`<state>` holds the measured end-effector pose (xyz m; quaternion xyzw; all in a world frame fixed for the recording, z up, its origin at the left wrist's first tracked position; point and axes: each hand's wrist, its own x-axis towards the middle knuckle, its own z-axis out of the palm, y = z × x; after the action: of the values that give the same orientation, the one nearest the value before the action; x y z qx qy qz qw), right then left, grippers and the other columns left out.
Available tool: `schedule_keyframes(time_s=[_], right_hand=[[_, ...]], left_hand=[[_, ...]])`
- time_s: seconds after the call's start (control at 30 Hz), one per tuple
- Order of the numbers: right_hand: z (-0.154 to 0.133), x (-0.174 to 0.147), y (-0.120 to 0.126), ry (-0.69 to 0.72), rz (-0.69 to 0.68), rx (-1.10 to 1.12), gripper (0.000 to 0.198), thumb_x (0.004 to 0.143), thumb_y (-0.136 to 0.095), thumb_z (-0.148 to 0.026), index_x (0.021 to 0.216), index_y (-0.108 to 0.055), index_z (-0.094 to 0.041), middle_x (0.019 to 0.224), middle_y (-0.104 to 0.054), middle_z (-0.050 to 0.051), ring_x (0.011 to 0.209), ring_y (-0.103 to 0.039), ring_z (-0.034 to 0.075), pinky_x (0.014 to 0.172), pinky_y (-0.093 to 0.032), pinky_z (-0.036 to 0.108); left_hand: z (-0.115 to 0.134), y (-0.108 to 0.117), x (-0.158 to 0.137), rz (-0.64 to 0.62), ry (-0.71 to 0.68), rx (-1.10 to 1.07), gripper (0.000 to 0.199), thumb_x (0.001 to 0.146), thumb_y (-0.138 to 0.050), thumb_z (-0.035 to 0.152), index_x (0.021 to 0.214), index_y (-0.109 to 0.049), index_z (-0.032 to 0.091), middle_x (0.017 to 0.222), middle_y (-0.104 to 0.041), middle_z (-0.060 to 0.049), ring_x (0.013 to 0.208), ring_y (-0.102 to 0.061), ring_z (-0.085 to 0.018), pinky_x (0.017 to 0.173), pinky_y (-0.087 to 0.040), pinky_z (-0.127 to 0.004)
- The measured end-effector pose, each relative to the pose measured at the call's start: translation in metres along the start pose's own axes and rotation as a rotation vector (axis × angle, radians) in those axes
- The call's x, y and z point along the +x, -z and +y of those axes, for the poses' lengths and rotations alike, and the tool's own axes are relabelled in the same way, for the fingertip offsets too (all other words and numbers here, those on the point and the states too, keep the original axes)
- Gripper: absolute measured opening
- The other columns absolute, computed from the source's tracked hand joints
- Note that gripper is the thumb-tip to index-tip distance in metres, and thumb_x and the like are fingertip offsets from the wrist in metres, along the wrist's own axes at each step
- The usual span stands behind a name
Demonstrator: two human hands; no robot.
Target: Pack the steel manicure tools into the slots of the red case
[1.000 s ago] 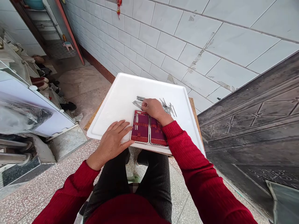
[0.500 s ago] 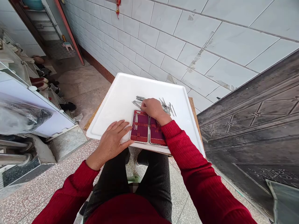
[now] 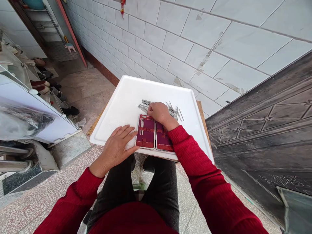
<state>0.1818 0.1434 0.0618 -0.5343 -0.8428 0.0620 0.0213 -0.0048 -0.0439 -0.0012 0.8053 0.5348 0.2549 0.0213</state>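
Observation:
A red manicure case [image 3: 145,140] lies spread flat near the front edge of a white foam board [image 3: 126,97], with a few slim metal tools [image 3: 142,126] in the loops of its left half. My left hand [image 3: 119,143] rests beside the case, fingers spread, its thumb at the case's lower left edge. Over the far edge of the case, my right hand [image 3: 159,113] has its fingers pinched together; what they hold, if anything, is hidden. Metal tools [image 3: 142,108] lie just left of those fingers, and a pile of metal nail tools [image 3: 173,112] lies right of that hand.
The board sits on a wooden surface [image 3: 203,117] against a tiled wall [image 3: 165,48]. A dark carved panel [image 3: 263,120] stands to the right. At left is a rack with shoes [image 3: 41,86]. My legs [image 3: 161,191] are below the board's front edge.
Almost nothing differs. Both hands keep their places, and the view has shifted very slightly.

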Motion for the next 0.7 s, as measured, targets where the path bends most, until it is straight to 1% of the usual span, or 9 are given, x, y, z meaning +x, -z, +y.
schedule_keyframes(time_s=[0.13,0.2,0.27,0.37,0.47,0.53,0.6,0.7], right_hand=[[0.002,0.000,-0.003,-0.005,0.026,0.020,0.018,0.090,-0.061,-0.016,0.096,-0.078,-0.018,0.100,-0.080,0.011,0.092,-0.071,0.026,0.073,-0.046,0.031],[0.005,0.000,-0.004,-0.016,0.055,0.074,0.016,0.088,-0.062,-0.016,0.092,-0.077,-0.018,0.098,-0.080,0.010,0.089,-0.070,0.024,0.073,-0.045,0.030],[0.008,0.000,-0.004,-0.029,0.104,0.182,0.015,0.087,-0.061,-0.016,0.089,-0.076,-0.018,0.095,-0.080,0.008,0.085,-0.069,0.022,0.072,-0.045,0.029],[0.013,-0.001,-0.004,-0.035,0.152,0.434,0.013,0.085,-0.060,-0.015,0.084,-0.072,-0.018,0.085,-0.077,0.005,0.077,-0.066,0.018,0.070,-0.046,0.028],[0.015,-0.001,-0.008,-0.002,0.091,0.740,0.011,0.085,-0.060,-0.015,0.078,-0.066,-0.019,0.066,-0.070,0.000,0.062,-0.059,0.015,0.064,-0.045,0.026],[0.015,0.000,-0.012,0.016,0.032,0.924,0.011,0.086,-0.062,-0.016,0.075,-0.064,-0.020,0.058,-0.065,-0.003,0.053,-0.052,0.012,0.057,-0.043,0.024],[0.014,0.002,-0.016,0.016,-0.014,1.077,0.012,0.085,-0.067,-0.018,0.074,-0.062,-0.020,0.056,-0.063,-0.003,0.049,-0.049,0.011,0.051,-0.041,0.023],[0.013,0.003,-0.021,0.016,-0.080,1.262,0.015,0.079,-0.079,-0.020,0.082,-0.064,-0.020,0.057,-0.064,-0.005,0.050,-0.054,0.010,0.047,-0.042,0.021]], left_hand=[[0.000,0.000,0.000,0.004,-0.005,0.002,0.054,0.104,-0.056,0.058,0.145,-0.064,0.024,0.152,-0.065,-0.012,0.148,-0.053,-0.035,0.125,-0.042,-0.058],[0.000,-0.001,0.000,0.008,-0.009,0.005,0.054,0.104,-0.056,0.058,0.144,-0.064,0.023,0.152,-0.065,-0.012,0.148,-0.054,-0.035,0.125,-0.042,-0.058],[-0.001,-0.001,0.000,0.011,-0.017,0.008,0.054,0.105,-0.055,0.058,0.144,-0.064,0.022,0.152,-0.065,-0.013,0.147,-0.054,-0.035,0.125,-0.042,-0.058],[-0.001,-0.001,0.000,0.011,-0.020,0.003,0.054,0.105,-0.054,0.058,0.144,-0.064,0.022,0.151,-0.065,-0.013,0.147,-0.054,-0.035,0.124,-0.043,-0.059],[-0.001,0.000,0.000,0.012,-0.017,-0.001,0.054,0.105,-0.054,0.059,0.144,-0.064,0.023,0.151,-0.065,-0.012,0.147,-0.055,-0.035,0.124,-0.043,-0.059],[0.000,0.000,0.000,0.012,-0.015,-0.002,0.054,0.105,-0.054,0.059,0.144,-0.064,0.023,0.151,-0.065,-0.012,0.147,-0.055,-0.035,0.125,-0.043,-0.058],[0.000,0.000,0.000,0.011,-0.011,-0.004,0.054,0.104,-0.055,0.058,0.145,-0.064,0.024,0.151,-0.065,-0.012,0.147,-0.054,-0.035,0.125,-0.043,-0.058],[0.001,0.000,0.000,0.011,-0.007,-0.009,0.053,0.104,-0.056,0.058,0.145,-0.064,0.025,0.151,-0.065,-0.011,0.147,-0.054,-0.035,0.124,-0.043,-0.059]])
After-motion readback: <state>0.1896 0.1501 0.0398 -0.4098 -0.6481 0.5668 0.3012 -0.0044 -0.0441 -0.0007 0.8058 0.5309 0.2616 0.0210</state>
